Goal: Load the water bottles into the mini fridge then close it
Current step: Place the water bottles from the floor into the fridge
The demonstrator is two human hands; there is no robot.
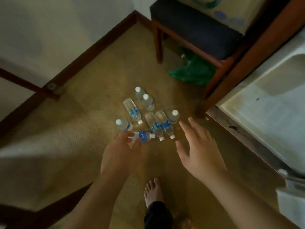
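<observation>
Open carpet left of and in front of the bottle cluster. Obstructions: stool leg and green bag behind; wooden cabinet edge and open fridge door right. Bottles packed close, some touching.

Single head-worn view, steeply downward, over the floor.

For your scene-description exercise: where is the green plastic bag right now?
In the head view, the green plastic bag lies on the floor at upper right of centre, partly under the dark-cushioned wooden stool, beyond the cluster of water bottles.
</observation>
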